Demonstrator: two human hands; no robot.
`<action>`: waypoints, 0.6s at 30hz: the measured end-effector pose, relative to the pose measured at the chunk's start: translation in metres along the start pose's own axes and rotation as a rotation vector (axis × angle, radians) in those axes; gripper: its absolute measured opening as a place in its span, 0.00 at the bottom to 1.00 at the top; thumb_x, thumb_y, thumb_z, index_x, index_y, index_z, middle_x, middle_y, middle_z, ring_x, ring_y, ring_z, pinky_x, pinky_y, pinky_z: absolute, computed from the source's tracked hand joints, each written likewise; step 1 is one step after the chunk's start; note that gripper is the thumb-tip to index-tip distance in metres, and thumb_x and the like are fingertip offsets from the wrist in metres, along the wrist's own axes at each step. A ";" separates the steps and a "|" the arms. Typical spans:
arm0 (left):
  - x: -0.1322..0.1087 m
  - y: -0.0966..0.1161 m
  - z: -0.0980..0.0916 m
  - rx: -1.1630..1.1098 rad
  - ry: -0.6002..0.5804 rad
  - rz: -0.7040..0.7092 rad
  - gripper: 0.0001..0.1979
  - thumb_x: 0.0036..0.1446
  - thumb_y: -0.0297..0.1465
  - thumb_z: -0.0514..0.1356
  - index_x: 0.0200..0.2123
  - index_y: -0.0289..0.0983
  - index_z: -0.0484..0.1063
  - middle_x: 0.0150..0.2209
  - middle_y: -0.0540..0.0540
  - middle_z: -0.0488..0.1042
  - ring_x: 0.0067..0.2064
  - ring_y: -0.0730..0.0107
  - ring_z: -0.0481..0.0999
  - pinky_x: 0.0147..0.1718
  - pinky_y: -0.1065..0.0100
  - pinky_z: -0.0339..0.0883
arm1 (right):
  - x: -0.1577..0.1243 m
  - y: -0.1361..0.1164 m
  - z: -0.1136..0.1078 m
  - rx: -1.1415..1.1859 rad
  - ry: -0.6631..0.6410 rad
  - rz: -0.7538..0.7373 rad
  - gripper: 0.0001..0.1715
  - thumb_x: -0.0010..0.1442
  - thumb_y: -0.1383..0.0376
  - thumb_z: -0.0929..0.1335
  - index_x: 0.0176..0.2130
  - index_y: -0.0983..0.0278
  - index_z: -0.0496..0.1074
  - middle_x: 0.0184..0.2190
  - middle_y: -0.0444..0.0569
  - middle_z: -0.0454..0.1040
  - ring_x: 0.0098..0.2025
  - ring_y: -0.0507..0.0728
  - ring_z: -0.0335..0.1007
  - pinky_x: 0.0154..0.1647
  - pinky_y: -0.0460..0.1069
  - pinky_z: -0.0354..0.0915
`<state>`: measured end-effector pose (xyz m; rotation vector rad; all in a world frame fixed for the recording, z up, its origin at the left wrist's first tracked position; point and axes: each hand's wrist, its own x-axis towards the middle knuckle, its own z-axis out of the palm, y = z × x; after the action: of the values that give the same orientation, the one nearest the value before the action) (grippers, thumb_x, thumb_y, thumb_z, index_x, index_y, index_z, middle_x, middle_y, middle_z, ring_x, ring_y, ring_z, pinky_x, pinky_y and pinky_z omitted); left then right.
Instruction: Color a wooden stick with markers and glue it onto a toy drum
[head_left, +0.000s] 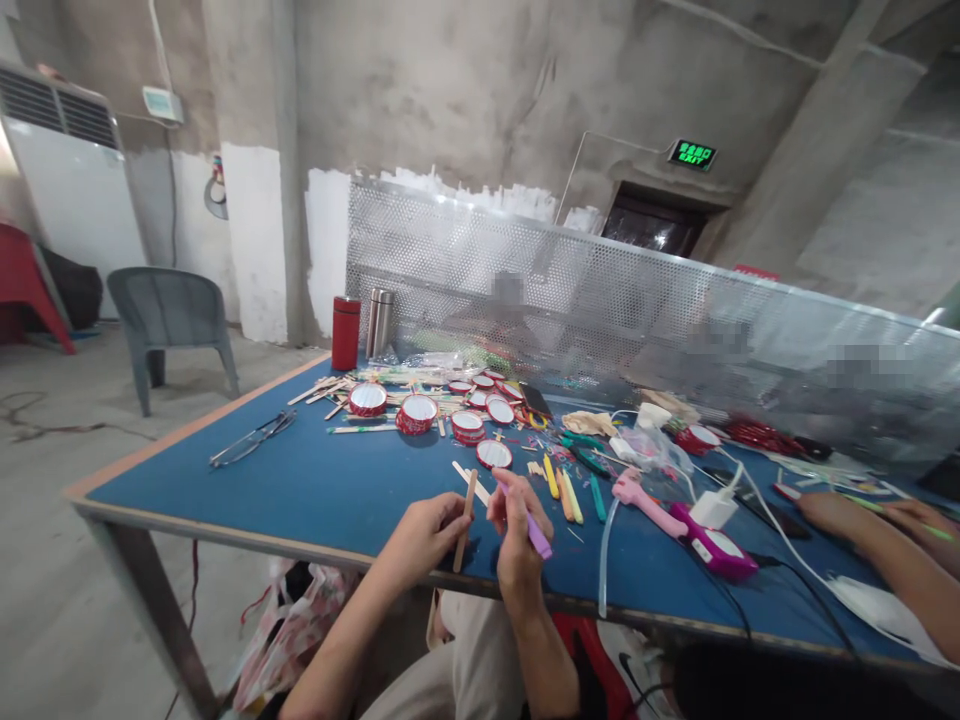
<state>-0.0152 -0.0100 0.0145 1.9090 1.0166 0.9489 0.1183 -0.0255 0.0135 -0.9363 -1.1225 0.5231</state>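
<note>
Here, your left hand [424, 535] is closed around a plain wooden stick [464, 522], holding it nearly upright just above the near edge of the desk [315, 490]. Just beside it, your right hand [516, 535] pinches a purple marker [534, 530], its fingers closed on the barrel and its tip pointing toward the stick. Farther in from that edge lie loose wooden sticks, yellow and green markers [571, 494] and a pink glue gun [645, 503]. Toward the far edge, small red-rimmed drums [417, 412] stand among scattered sticks. A pair of glasses [251, 440] lies near the left edge, and a red flask [346, 333] stands at the far left corner. Another person's arm [885, 545] rests along the right part of the desk.
</note>
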 end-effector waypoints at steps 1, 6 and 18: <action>0.000 0.000 0.000 0.005 -0.005 0.001 0.13 0.56 0.38 0.51 0.33 0.36 0.70 0.26 0.49 0.75 0.28 0.69 0.72 0.29 0.72 0.63 | -0.001 0.000 0.001 0.011 0.017 0.012 0.16 0.61 0.55 0.62 0.38 0.64 0.70 0.21 0.40 0.63 0.23 0.49 0.59 0.22 0.44 0.57; -0.002 0.000 0.000 0.030 -0.012 0.014 0.12 0.57 0.38 0.51 0.33 0.37 0.69 0.25 0.49 0.76 0.28 0.69 0.73 0.28 0.72 0.62 | -0.003 -0.003 0.001 0.059 0.041 0.046 0.09 0.60 0.59 0.64 0.36 0.62 0.63 0.20 0.38 0.66 0.20 0.49 0.62 0.22 0.44 0.59; -0.003 -0.003 0.001 0.105 0.004 0.021 0.12 0.59 0.37 0.50 0.34 0.36 0.70 0.25 0.51 0.74 0.28 0.71 0.70 0.28 0.73 0.59 | -0.007 -0.005 -0.003 -0.135 -0.085 -0.110 0.09 0.61 0.60 0.64 0.35 0.64 0.66 0.25 0.43 0.70 0.28 0.51 0.68 0.31 0.46 0.67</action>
<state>-0.0162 -0.0115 0.0110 2.0085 1.0692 0.9280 0.1179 -0.0346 0.0134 -0.9691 -1.2909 0.4040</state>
